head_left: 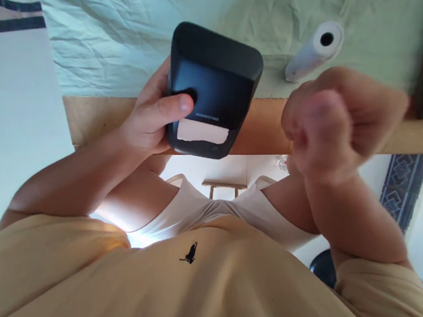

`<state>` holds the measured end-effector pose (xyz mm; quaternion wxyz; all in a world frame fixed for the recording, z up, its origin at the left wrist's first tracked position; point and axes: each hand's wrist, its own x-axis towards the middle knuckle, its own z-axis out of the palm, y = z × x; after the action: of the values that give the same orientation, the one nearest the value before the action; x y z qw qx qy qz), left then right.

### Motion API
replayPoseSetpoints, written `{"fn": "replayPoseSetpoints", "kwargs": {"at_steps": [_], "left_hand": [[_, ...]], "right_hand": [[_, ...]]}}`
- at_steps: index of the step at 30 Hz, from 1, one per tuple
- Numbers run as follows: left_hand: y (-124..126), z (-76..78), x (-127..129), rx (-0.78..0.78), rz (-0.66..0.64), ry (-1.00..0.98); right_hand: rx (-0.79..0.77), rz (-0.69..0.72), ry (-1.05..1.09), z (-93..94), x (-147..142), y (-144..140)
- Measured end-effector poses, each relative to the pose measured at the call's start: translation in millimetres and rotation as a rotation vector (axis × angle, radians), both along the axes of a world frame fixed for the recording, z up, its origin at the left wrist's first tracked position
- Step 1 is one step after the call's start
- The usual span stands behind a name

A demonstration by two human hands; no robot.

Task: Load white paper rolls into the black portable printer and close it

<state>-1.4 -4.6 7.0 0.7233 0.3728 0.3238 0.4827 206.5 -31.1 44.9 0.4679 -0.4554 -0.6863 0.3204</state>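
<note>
Device (pixel 219 86) sits in left hand (pixel 147 121), fingers clamped on it. Right hand (pixel 336 126) curls fingers together near roll (pixel 308 57).

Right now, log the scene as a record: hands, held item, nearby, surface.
left hand: grips black, round-cornered plastic device
right hand: closed fist, blurred; contents unclear
device detail: pale paper-like strip along lower front
nearby: white cylindrical roll with dark central hole, beyond right hand
surface: wrinkled pale-green cloth, brown wooden table edge
</note>
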Motion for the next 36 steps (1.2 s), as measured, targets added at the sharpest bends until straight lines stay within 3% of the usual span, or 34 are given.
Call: {"fn": "replayPoseSetpoints", "kwargs": {"at_steps": [5,7,11,20,23,29,36], "left_hand": [[9.6,-7.8,-0.6,0.117,-0.078,-0.058],[10.3,-1.9,0.5,0.030,-0.103,-0.054],[10.8,12.0,4.4,-0.182,-0.031,-0.064],[11.3,22.8,9.1,-0.298,-0.031,-0.030],[11.1,19.0,7.2,-0.278,-0.009,-0.011],[13.0,-0.2,5.0,-0.090,0.008,-0.068],[14.4,-0.6,8.8,-0.056,-0.006,-0.144]], "right_hand": [[-0.030,0.054,-0.082,-18.3,4.6,2.4],[-0.047,0.074,-0.111,-20.6,2.9,3.3],[-0.094,0.095,-0.145,-22.5,2.2,4.4],[-0.133,0.100,-0.205,-22.5,1.7,3.9],[-0.123,0.106,-0.205,-22.7,1.9,4.7],[-0.130,0.162,-0.206,-28.3,3.6,9.2],[-0.184,0.125,-0.186,-29.3,-0.4,10.0]]}}
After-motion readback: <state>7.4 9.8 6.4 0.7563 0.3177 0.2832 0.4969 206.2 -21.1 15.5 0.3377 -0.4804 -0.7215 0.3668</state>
